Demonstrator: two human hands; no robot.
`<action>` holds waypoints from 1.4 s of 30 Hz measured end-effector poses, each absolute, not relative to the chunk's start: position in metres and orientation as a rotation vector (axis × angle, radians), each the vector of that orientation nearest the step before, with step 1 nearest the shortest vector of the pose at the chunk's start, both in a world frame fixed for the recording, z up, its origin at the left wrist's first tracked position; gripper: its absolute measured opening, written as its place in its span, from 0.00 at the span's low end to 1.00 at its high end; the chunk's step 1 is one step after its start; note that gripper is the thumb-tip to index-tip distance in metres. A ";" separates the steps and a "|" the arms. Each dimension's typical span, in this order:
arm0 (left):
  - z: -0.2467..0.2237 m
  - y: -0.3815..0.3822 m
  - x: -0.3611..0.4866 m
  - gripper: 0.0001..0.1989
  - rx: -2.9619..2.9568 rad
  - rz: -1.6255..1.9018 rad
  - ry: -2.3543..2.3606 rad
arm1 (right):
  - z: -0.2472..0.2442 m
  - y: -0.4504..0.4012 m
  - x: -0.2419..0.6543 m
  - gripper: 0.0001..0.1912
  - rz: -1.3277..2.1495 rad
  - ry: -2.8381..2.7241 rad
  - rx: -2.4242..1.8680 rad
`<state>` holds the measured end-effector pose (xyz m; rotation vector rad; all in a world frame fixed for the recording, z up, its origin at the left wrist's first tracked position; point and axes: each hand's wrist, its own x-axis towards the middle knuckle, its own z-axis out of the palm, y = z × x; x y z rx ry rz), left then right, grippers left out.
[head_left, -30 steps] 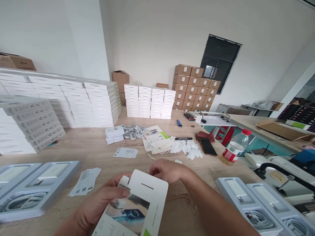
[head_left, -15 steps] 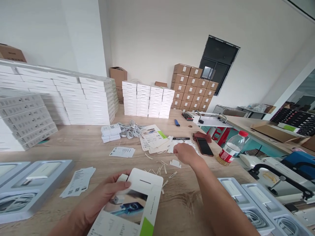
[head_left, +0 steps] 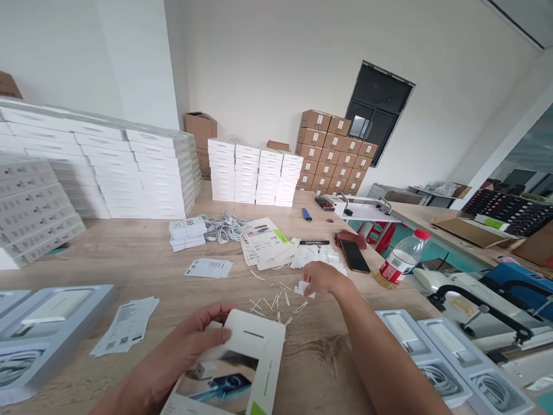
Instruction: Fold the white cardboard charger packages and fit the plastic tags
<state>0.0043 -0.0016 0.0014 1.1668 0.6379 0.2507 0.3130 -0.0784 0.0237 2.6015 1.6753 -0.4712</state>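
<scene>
My left hand (head_left: 209, 334) grips the top edge of a flat printed card package (head_left: 268, 351), white with a phone picture and a green corner, at the bottom middle. Farther up, my right hand (head_left: 319, 278) is closed over a small white paper piece (head_left: 305, 288) on the table, its fingertips at the piece's edge. Thin paper strips (head_left: 286, 297) lie scattered between the hands. Just beyond my right hand are a heap of white paper scraps (head_left: 317, 253) and a black marker (head_left: 314, 242).
Left: stacked white boxes (head_left: 159, 178), trays with chargers (head_left: 56, 311), leaflets (head_left: 127, 325). Ahead: coiled cables (head_left: 224, 227), printed cards (head_left: 263, 242). Right: phone (head_left: 355, 256), bottle (head_left: 400, 262), more trays (head_left: 444, 346).
My right hand has moved slightly down and nearer, from the scrap heap to the small white piece. My left hand still holds the card package. The view has shifted slightly to the right.
</scene>
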 end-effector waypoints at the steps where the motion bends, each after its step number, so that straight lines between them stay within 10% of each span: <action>1: 0.000 -0.001 0.005 0.22 1.214 0.260 0.653 | 0.024 -0.079 0.315 0.17 -0.478 1.701 2.621; 7: -0.005 -0.002 0.007 0.12 1.370 0.205 0.677 | 0.036 -0.083 0.298 0.02 -0.456 2.143 2.672; 14: 0.003 -0.014 0.003 0.28 1.419 0.318 0.805 | 0.041 -0.087 0.222 0.08 -0.190 3.141 2.234; 22: 0.006 -0.018 0.006 0.17 1.469 0.504 0.430 | 0.036 -0.091 0.185 0.13 0.531 3.162 1.883; 42: 0.015 -0.022 0.001 0.16 1.934 0.431 0.508 | 0.049 -0.104 0.178 0.14 -0.329 3.044 2.026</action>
